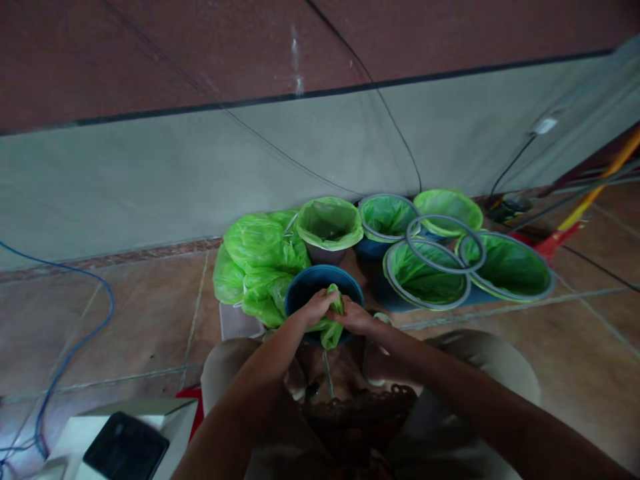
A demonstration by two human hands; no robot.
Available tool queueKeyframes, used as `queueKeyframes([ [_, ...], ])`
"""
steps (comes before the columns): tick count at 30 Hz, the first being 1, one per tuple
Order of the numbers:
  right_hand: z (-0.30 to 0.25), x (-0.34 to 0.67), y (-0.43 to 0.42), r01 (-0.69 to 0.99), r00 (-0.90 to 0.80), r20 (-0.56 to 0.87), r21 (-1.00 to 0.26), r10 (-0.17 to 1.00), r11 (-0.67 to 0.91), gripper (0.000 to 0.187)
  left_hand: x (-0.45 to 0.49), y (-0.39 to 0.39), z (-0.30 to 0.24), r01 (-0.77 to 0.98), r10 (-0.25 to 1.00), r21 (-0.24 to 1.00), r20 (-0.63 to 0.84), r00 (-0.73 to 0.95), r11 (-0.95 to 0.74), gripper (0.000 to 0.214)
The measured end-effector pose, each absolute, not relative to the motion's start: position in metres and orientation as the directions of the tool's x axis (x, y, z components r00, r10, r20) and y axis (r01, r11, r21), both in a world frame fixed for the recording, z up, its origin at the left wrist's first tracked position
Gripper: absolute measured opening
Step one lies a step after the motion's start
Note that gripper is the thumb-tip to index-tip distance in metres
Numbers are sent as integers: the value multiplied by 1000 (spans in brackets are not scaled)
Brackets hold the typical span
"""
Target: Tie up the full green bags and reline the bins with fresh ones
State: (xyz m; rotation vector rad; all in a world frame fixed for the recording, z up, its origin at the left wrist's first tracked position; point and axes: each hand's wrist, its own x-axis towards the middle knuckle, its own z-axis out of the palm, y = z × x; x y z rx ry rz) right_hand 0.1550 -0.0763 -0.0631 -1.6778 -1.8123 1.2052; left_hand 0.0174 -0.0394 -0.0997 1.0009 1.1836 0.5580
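Both of my hands are closed on a bunched green plastic bag (pixel 331 333) over a round blue bin (pixel 324 272). My left hand (pixel 318 307) grips it from the left, and my right hand (pixel 355 316) holds it from the right. The bag's gathered top pokes up between my fingers, and its loose part hangs over the bin's near rim. Just left of the bin lies a heap of green plastic bags (pixel 257 250). The inside of the blue bin is partly hidden by my hands.
Several bins lined with green bags stand to the right and behind, including a lined bin (pixel 330 220). A loose grey ring (pixel 419 252) rests across two of them. A phone (pixel 126 447) lies on a white box at lower left. A blue cable (pixel 75 353) crosses the floor.
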Motion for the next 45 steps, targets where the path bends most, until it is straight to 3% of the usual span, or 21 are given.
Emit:
queueKeyframes([
  [3, -74, 153, -73, 658, -142, -370, -729, 918, -191, 28, 13, -36, -96, 432, 827, 837, -481, 290, 336, 37],
  [6, -78, 166, -66, 679, -143, -420, -701, 896, -220, 28, 1, -31, -87, 790, 833, 613, -449, 322, 25, 39],
  [9, -74, 188, -56, 738, -230, -449, -658, 864, -146, 34, -10, -26, -75, 897, 860, 368, -344, 376, -244, 37],
  [12, -64, 210, -51, 811, -378, -476, -584, 794, 37, 49, -14, -20, -62, 921, 904, 209, -214, 370, -327, 39],
  [14, -57, 222, -54, 807, -460, -515, -583, 724, 98, 61, -12, -15, -55, 922, 914, 182, -163, 371, -342, 34],
  [17, -50, 232, -59, 761, -532, -565, -646, 631, 63, 73, -5, -10, -51, 910, 915, 212, -115, 386, -357, 33],
  [22, -42, 209, -46, 786, -310, -440, -618, 843, -34, 70, 5, -12, -55, 852, 884, 297, -46, 464, -432, 25],
  [26, -47, 173, -29, 777, -330, -348, -628, 878, 43, 35, 6, -16, -55, 821, 882, 371, -10, 471, -434, 22],
  [32, -64, 173, -8, 764, -216, -325, -644, 921, -48, 19, -2, -33, -59, 898, 907, 209, -89, 411, -386, 79],
  [35, -61, 197, 7, 824, -24, -323, -542, 946, -164, 24, -12, -40, -61, 918, 900, 114, -180, 396, -381, 75],
  [38, -53, 222, 18, 919, 125, -345, -314, 930, -240, 33, -32, -38, -56, 960, 936, 48, -216, 279, -275, 71],
  [40, -51, 233, 20, 954, 144, -376, -193, 915, -230, 34, -48, -30, -51, 990, 966, -8, -222, 136, -141, 67],
  [42, -53, 237, 17, 969, 117, -422, -150, 899, -197, 31, -63, -21, -46, 999, 970, -34, -245, -2, -6, 59],
  [45, -58, 227, 8, 977, 66, -484, -146, 873, -155, 26, -74, -9, -44, 989, 933, 68, -346, -102, 133, 48],
])
